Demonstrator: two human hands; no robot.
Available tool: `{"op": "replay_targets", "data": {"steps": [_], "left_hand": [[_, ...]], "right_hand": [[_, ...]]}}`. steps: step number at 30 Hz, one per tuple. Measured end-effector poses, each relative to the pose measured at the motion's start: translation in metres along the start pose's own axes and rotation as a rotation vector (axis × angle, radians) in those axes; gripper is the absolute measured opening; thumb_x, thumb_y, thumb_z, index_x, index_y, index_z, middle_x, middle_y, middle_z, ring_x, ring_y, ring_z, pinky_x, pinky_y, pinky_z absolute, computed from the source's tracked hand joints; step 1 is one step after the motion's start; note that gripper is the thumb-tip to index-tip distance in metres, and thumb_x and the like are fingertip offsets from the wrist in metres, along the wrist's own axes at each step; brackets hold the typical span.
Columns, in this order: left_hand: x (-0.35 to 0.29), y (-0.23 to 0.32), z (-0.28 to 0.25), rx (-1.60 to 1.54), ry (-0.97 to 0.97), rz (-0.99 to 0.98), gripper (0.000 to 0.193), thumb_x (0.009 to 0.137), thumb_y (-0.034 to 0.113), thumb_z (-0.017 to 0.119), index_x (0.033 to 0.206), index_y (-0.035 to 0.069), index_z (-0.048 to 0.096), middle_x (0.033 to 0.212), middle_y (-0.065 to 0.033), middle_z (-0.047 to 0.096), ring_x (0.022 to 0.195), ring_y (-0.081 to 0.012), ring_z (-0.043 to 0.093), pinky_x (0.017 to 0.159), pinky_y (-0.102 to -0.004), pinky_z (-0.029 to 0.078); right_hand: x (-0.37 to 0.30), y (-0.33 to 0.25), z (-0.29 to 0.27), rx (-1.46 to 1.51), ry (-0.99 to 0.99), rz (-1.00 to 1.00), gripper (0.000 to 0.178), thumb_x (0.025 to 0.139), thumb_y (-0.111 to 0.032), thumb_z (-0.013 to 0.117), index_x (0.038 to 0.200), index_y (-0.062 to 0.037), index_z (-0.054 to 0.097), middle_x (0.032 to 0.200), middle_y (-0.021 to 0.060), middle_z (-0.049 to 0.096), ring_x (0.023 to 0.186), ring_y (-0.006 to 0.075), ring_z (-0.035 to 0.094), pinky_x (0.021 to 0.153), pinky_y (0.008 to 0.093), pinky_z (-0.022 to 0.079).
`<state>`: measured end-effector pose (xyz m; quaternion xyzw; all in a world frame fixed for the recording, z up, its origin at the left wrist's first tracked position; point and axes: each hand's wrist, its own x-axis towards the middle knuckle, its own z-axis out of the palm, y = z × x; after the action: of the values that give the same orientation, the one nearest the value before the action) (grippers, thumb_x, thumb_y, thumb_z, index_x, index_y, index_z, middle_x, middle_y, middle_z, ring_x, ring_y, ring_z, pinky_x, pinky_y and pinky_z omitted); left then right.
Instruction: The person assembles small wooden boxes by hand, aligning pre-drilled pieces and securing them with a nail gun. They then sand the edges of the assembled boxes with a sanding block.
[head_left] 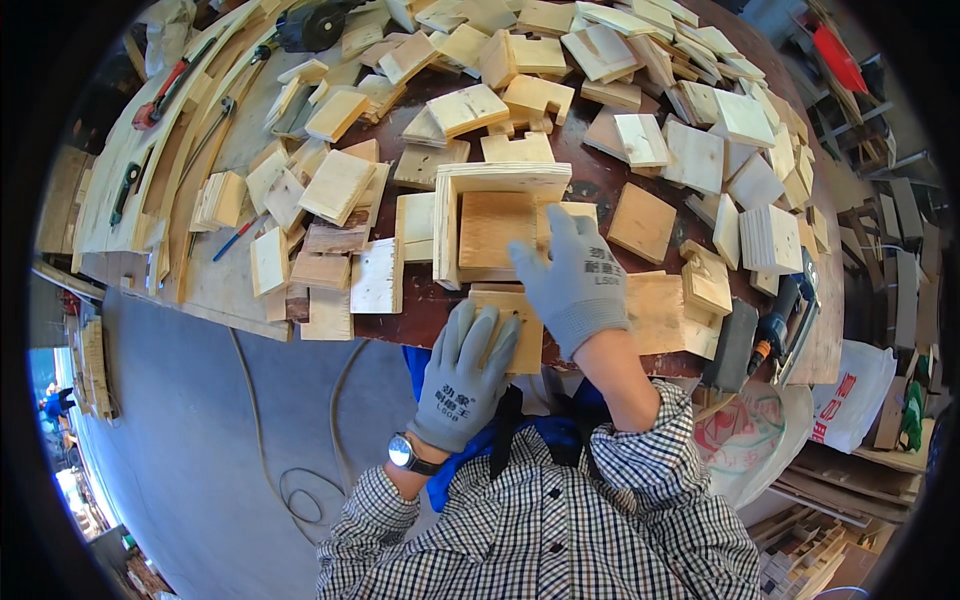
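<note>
While partly covering rectangular tan wooden blocks (530,348) with gray-gloved left hand (458,378) and gray-gloved right hand (580,272), unable to confirm either grip's closure.

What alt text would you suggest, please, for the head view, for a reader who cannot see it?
A person's gray-gloved hands work among wooden blocks on a dark red table: the left hand lies over a pale block at the near edge, the right hand beside an L-shaped plywood corner.
</note>
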<state>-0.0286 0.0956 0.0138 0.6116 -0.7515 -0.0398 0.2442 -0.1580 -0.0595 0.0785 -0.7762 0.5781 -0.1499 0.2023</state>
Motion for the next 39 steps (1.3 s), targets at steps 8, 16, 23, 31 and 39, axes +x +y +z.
{"op": "replay_targets", "data": {"steps": [8,16,23,31,39], "left_hand": [[0.011,0.0,-0.007,-0.017,0.033,0.024,0.075,0.076,0.03,0.084,0.145,0.01,0.061,0.151,-0.0183,0.05,0.147,-0.0472,0.04,0.122,-0.0652,0.034],[0.045,-0.014,-0.052,0.244,0.337,0.034,0.046,0.085,0.025,0.08,0.124,0.001,0.071,0.149,-0.0236,0.054,0.142,-0.0484,0.046,0.117,-0.0604,0.039],[0.113,-0.034,-0.06,0.188,-0.184,-0.152,0.043,0.086,0.028,0.083,0.125,0.012,0.076,0.161,-0.0137,0.049,0.143,-0.0432,0.048,0.113,-0.0502,0.05],[0.117,-0.043,-0.05,0.297,-0.232,-0.098,0.042,0.089,0.033,0.08,0.124,0.014,0.07,0.151,-0.0075,0.058,0.114,-0.0375,0.063,0.094,-0.0456,0.059],[0.111,-0.046,-0.048,0.3,-0.125,-0.031,0.042,0.089,0.031,0.079,0.126,0.015,0.066,0.139,-0.0101,0.062,0.106,-0.0345,0.063,0.087,-0.0435,0.058]], "right_hand": [[0.012,0.026,0.023,0.676,-0.169,0.157,0.074,0.099,-0.027,0.062,0.163,0.0026,0.038,0.142,0.0256,0.066,0.123,0.0307,0.066,0.106,0.0393,0.052],[0.01,0.04,0.029,0.737,-0.175,0.118,0.069,0.102,-0.015,0.056,0.165,0.0027,0.033,0.15,0.0245,0.061,0.132,0.0251,0.06,0.111,0.0335,0.047],[0.014,0.034,0.025,1.041,-0.149,0.183,0.066,0.099,-0.008,0.054,0.161,0.0089,0.039,0.133,0.0158,0.067,0.104,0.0143,0.059,0.095,0.0257,0.048],[0.011,0.032,0.022,1.238,-0.2,0.313,0.065,0.098,-0.017,0.052,0.159,0.0033,0.042,0.124,0.0222,0.071,0.099,0.0227,0.064,0.086,0.032,0.054],[-0.056,0.003,0.003,0.187,0.172,-0.339,0.077,0.088,-0.036,0.078,0.151,0.0013,0.052,0.143,0.0216,0.058,0.135,0.0405,0.054,0.116,0.0533,0.042]]}}
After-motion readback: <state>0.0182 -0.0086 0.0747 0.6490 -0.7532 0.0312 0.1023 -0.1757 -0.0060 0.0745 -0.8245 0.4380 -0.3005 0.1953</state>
